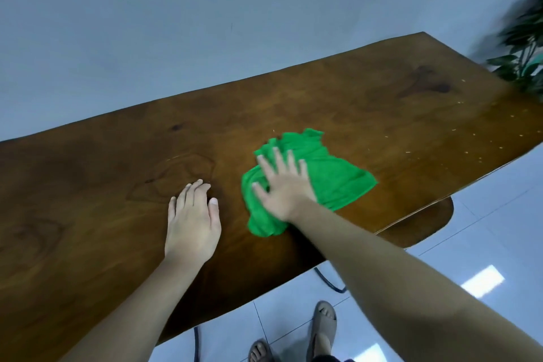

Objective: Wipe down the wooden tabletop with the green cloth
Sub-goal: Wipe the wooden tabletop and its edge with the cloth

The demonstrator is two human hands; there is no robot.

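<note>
- wooden tabletop (367, 91): dark slab running along a pale wall (147, 23), its near edge over a tiled floor (484, 229); pale specks lie scattered toward its right end, apparently ground not yet wiped.
- potted plant (523, 50): blurred foliage at the far right corner.
- green cloth (335, 173): rumpled and spread flat on the wood right of centre, so a broad face meets the surface.
- right hand (282, 185): arm extended, palm down, fingers splayed, pressing the cloth rather than gripping it; blur suggests a stroke.
- left hand (192, 223): released, holding nothing, resting flat on bare wood beside the cloth, likely bracing the body.
</note>
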